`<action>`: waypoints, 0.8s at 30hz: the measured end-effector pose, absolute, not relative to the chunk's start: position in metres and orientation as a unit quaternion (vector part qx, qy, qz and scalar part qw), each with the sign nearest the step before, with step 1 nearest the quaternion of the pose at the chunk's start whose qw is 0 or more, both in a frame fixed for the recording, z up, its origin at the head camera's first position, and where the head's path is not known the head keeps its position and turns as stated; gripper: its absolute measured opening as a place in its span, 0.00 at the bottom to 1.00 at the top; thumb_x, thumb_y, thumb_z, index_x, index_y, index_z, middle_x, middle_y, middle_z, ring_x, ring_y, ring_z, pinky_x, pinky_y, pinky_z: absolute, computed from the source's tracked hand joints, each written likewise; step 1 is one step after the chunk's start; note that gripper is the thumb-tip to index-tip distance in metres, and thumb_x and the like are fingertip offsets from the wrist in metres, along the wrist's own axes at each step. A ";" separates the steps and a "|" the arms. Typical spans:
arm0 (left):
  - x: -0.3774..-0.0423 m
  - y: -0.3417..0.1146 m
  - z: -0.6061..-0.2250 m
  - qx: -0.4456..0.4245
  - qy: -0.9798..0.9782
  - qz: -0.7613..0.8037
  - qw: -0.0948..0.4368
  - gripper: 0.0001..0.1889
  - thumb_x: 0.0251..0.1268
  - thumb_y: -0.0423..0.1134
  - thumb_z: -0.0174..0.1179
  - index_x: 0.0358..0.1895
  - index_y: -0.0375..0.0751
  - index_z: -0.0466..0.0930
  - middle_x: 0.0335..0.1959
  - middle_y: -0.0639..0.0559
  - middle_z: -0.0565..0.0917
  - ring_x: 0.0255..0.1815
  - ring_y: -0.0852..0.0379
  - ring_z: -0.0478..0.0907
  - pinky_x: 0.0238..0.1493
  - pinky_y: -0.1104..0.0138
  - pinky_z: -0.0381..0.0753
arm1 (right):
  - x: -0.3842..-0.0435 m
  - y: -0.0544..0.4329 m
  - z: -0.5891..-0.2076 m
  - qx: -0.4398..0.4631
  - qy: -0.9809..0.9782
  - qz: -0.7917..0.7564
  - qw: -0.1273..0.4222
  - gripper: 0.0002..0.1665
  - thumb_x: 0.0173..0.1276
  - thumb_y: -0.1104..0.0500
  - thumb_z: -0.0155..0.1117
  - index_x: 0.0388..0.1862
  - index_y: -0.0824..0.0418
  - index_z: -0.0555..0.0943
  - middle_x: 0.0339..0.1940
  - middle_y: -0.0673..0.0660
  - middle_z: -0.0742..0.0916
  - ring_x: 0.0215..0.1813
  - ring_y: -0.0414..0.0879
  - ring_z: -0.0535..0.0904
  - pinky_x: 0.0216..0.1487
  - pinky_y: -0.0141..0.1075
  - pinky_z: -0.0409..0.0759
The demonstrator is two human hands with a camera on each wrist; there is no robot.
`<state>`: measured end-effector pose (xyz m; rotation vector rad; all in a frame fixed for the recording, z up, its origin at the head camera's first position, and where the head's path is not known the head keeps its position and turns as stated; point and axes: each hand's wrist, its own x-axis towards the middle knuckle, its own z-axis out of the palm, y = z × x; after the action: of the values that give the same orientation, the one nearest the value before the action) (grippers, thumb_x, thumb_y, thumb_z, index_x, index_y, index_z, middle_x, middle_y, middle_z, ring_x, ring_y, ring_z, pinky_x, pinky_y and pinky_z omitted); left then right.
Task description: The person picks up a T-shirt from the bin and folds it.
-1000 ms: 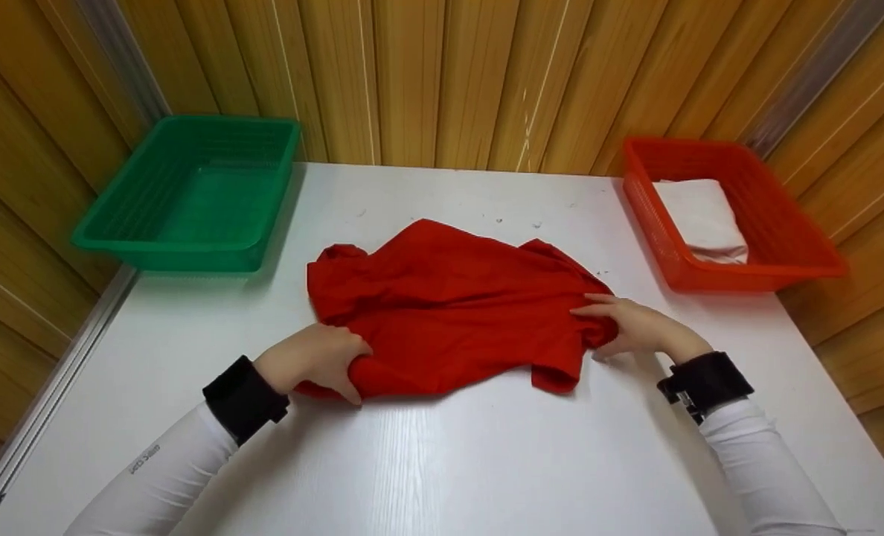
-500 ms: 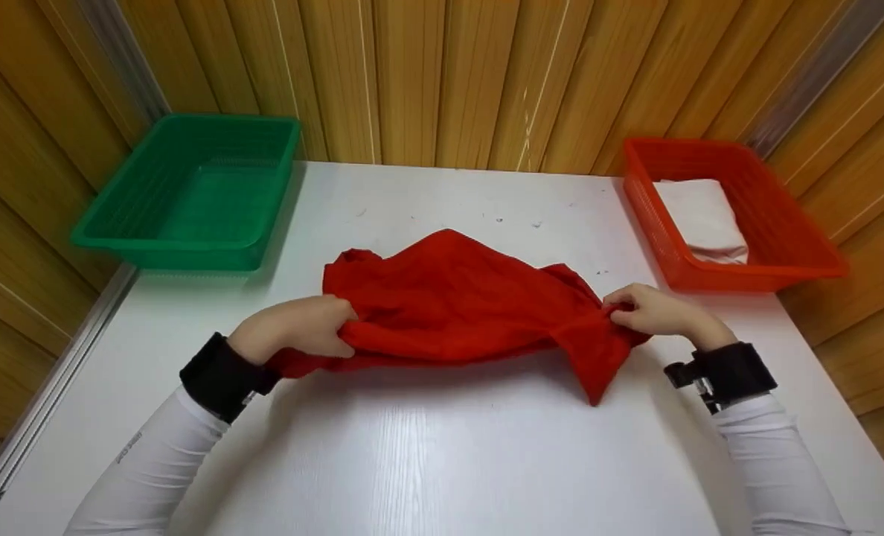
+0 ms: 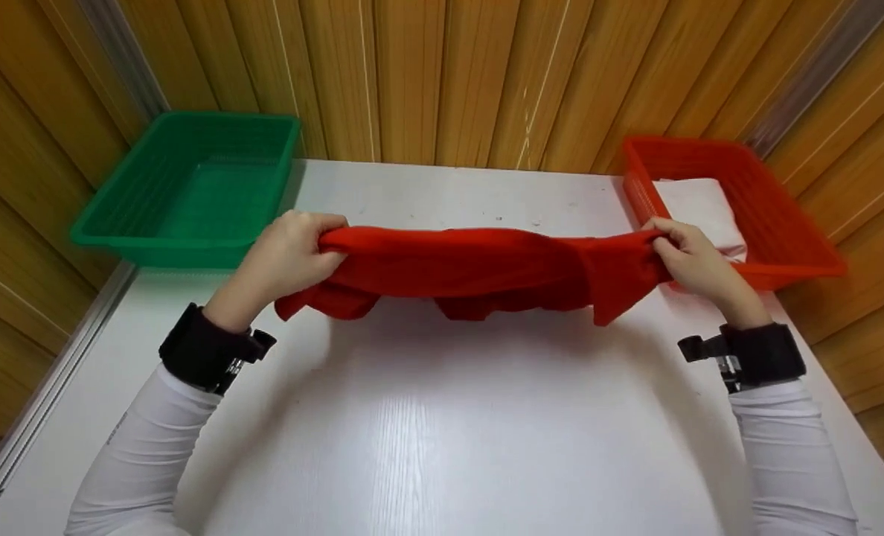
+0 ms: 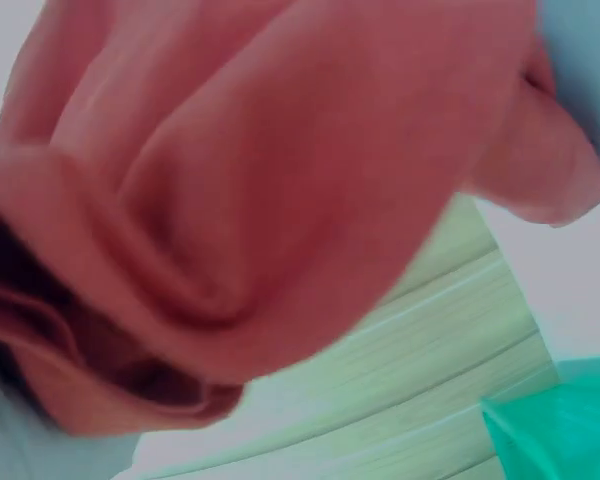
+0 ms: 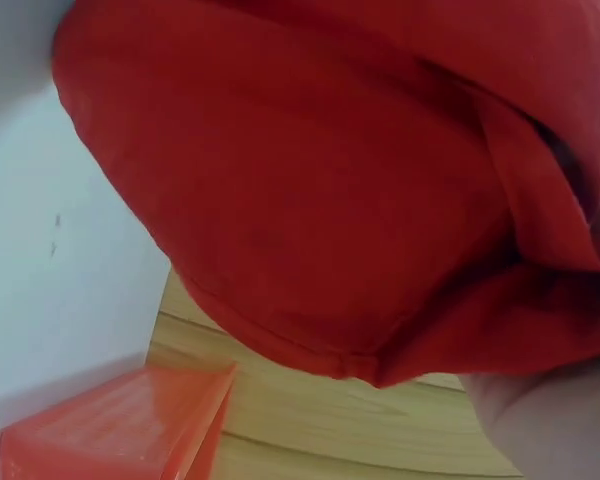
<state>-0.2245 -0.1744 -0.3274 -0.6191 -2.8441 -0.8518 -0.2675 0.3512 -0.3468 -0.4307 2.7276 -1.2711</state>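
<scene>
A red shirt [image 3: 457,264] hangs stretched between both hands above the white table. My left hand [image 3: 289,249] grips its left end, and my right hand [image 3: 691,257] pinches the right end between thumb and fingers. Short flaps of the fabric dangle below the taut upper edge, casting a shadow on the tabletop. In the left wrist view the red cloth [image 4: 310,170] fills most of the picture in loose folds. The right wrist view shows the shirt [image 5: 280,200] close up, a seam along its lower edge, with part of the right hand [image 5: 560,420] beneath it.
At the back left stands a green plastic basket [image 3: 181,243]. An orange-red basket [image 3: 792,272] at the back right has a folded white cloth [image 3: 699,212] in it. The white table [image 3: 472,432] ends at a wood-patterned wall [image 3: 472,82].
Both hands have gone from resting on the spread shirt to gripping its ends. They have lifted it off the table, up and away from the person, and pulled it taut.
</scene>
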 end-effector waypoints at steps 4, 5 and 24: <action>-0.210 -0.171 -0.341 -0.249 -0.936 -0.222 -0.116 0.08 0.65 0.32 0.55 0.27 0.42 0.79 0.17 0.55 0.66 0.20 0.58 0.63 0.26 0.68 0.63 | -0.263 0.356 -0.361 -0.151 0.902 -0.355 0.192 0.11 0.77 0.68 0.46 0.43 0.67 0.79 0.29 0.47 0.79 0.29 0.39 0.77 0.31 0.31 0.81; -0.206 -0.170 -0.348 -0.260 -0.931 -0.207 -0.151 0.09 0.65 0.33 0.56 0.25 0.44 0.78 0.16 0.57 0.65 0.20 0.59 0.62 0.26 0.69 0.63 | -0.262 0.356 -0.367 -0.156 0.901 -0.333 0.230 0.11 0.76 0.68 0.48 0.42 0.66 0.79 0.28 0.47 0.78 0.28 0.38 0.76 0.30 0.31 0.80; -0.200 -0.161 -0.345 -0.394 -0.772 -0.249 -0.431 0.09 0.64 0.40 0.61 0.31 0.36 0.78 0.20 0.61 0.72 0.21 0.67 0.69 0.28 0.76 0.68 | -0.273 0.367 -0.353 -0.113 0.893 -0.294 0.321 0.17 0.78 0.60 0.50 0.56 0.67 0.80 0.34 0.44 0.81 0.30 0.36 0.76 0.32 0.28 0.76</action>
<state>-0.1998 -0.1606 -0.3455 -1.7638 -3.4525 -1.1143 -0.2726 0.3668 -0.3528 -0.2967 2.3460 -0.7733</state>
